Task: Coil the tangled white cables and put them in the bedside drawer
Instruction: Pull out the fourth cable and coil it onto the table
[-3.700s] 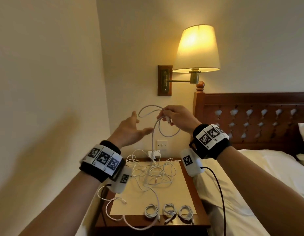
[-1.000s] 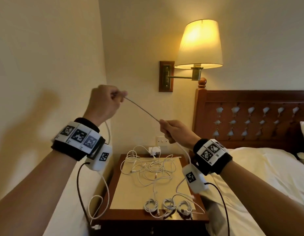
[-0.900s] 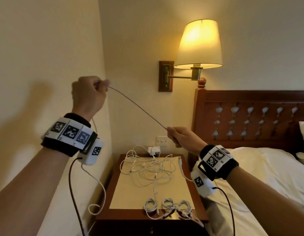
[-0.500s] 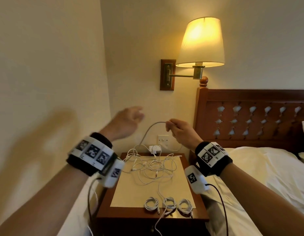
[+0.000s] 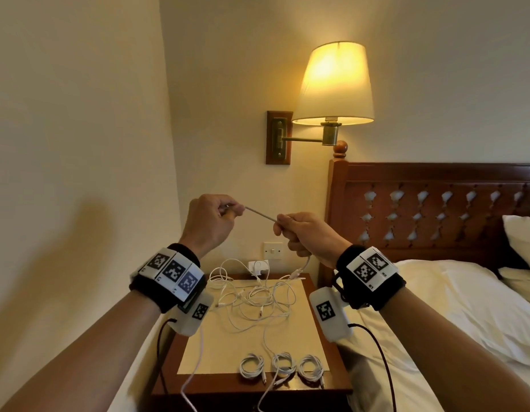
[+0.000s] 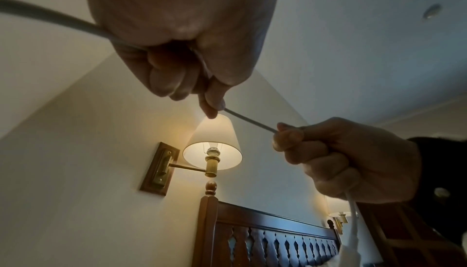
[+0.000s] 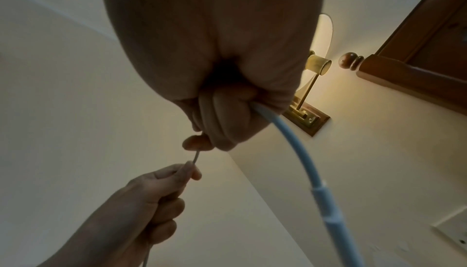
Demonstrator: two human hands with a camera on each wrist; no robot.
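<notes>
Both hands are raised above the bedside table [image 5: 312, 379] with a short taut stretch of white cable [image 5: 260, 215] between them. My left hand [image 5: 211, 221] pinches it between thumb and forefinger, and the cable runs on through the fist [image 6: 177, 71]. My right hand [image 5: 299, 233] grips the other side; the plug end [image 5: 296, 273] hangs below that fist [image 7: 227, 123]. The rest of the cable drops past the left wrist and over the table's front edge. A tangle of white cables [image 5: 258, 298] lies on the table's pale mat. Three coiled cables [image 5: 283, 365] sit in a row at the front.
A lit wall lamp [image 5: 332, 84] hangs above the hands. The wooden headboard [image 5: 436, 209] and the bed [image 5: 451, 307] with white sheets stand to the right. A wall [image 5: 79, 173] closes in on the left. A white charger [image 5: 258, 267] sits in the socket behind the table.
Half a second ago my left hand was open and off the cable while the right held a loop. Now the left hand pinches the cable close to the right hand, and the span is short and taut.
</notes>
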